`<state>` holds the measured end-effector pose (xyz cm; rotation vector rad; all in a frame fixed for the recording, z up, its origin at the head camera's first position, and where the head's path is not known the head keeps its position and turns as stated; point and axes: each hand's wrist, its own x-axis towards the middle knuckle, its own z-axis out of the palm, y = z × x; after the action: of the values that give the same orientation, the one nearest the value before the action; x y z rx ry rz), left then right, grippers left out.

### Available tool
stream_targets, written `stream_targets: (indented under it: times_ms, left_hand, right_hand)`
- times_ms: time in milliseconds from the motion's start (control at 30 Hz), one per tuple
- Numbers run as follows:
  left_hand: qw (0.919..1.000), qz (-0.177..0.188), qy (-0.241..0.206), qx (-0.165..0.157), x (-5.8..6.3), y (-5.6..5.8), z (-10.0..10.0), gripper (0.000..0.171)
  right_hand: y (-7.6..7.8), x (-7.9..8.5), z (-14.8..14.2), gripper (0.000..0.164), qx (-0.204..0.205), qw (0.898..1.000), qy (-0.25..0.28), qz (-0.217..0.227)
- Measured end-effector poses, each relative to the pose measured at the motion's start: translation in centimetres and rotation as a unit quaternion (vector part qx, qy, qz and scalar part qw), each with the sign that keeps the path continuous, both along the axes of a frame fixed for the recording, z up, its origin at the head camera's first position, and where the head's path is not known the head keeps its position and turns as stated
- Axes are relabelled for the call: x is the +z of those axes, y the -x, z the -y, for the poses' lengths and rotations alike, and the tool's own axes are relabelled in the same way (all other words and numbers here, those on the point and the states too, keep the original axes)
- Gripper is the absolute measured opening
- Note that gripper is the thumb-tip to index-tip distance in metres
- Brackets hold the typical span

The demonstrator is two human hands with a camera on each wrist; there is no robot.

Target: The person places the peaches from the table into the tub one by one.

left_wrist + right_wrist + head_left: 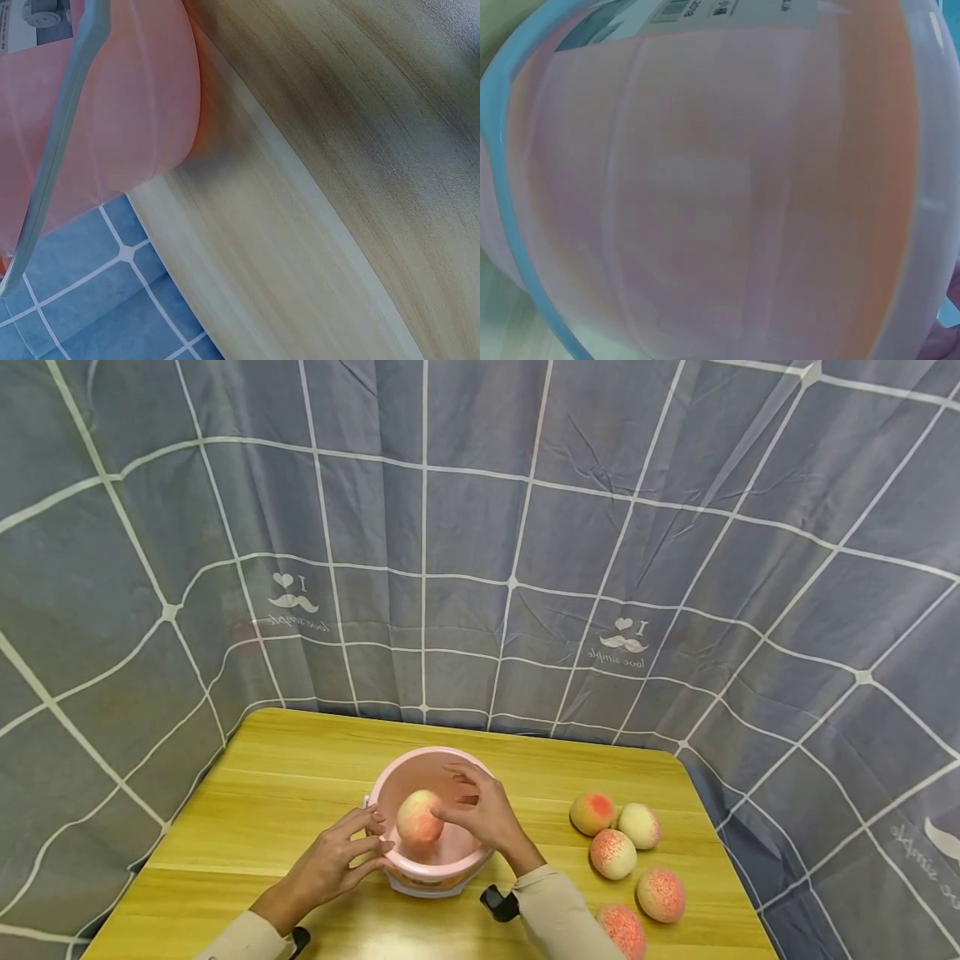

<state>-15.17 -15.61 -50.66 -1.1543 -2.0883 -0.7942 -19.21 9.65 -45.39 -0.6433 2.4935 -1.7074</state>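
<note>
A pink bucket (429,870) stands upright on the table, its open top towards the head camera. Inside it is a pale yellow and pink peach (418,817). My left hand (330,860) holds the bucket's left rim, fingertips over the edge and thumb lower on the near side. Reaching in over the right rim, my right hand (483,810) has its fingers spread apart, with the thumb tip against or just beside the peach. The bucket wall (705,187) fills most of the right wrist view. Its grey handle (64,127) hangs down in the left wrist view.
Several more peaches (612,854) lie on the yellow wooden table (300,760) to the right, some touching; one (622,931) is partly behind the right sleeve. A grey curtain (472,527) with white lines surrounds the table's back and sides.
</note>
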Motion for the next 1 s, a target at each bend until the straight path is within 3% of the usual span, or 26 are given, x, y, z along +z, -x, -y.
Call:
stream_targets:
  times_ms: [233, 500, 633, 867, 1000]
  left_hand:
    - [1.0, 0.001, -0.001, 0.001, 0.1, 0.0, 0.0, 0.033]
    - [1.0, -0.002, -0.001, 0.004, 0.2, -0.2, 0.0, 0.031]
    - [1.0, 0.001, 0.0, 0.002, 0.1, -0.1, 0.0, 0.03]
    - [1.0, -0.003, 0.0, 0.004, 0.1, -0.1, 0.0, 0.03]
    - [1.0, -0.003, -0.001, 0.003, 0.1, -0.1, 0.0, 0.031]
  right_hand:
    - [-1.1, 2.3, -0.1, 0.052, 0.01, 1.0, 0.009, 0.006]
    - [0.2, -0.6, -0.7, 0.05, 0.004, 1.0, -0.002, -0.006]
    - [0.4, -1.0, -1.0, 0.049, 0.002, 1.0, -0.003, -0.017]
    - [-1.1, 2.1, -0.8, 0.044, 0.006, 1.0, 0.001, -0.011]
    - [-1.5, 2.8, -1.0, 0.045, 0.008, 1.0, 0.001, 0.001]
